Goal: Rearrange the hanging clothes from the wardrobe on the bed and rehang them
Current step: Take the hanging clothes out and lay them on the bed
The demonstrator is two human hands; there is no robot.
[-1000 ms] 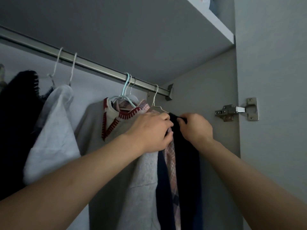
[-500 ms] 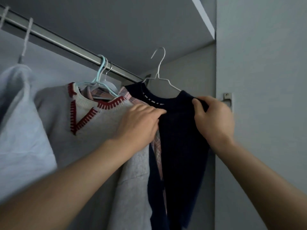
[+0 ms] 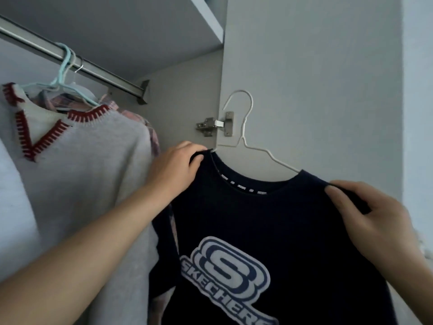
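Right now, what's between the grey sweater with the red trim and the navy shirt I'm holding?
In the head view, a plaid shirt hangs between the grey sweater and the navy shirt; the left hand crosses that gap too.

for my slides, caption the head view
Both hands hold a navy shirt on its white hanger, off the rail.

There is one view only, from a wide-angle camera worn on the person's head. It faces forward and tilts up into the top right corner of the wardrobe, close to the rail (image 3: 70, 57). Below the rail, both forearms reach in from the bottom edge. The shelf (image 3: 206, 22) above the rail is seen from underneath.
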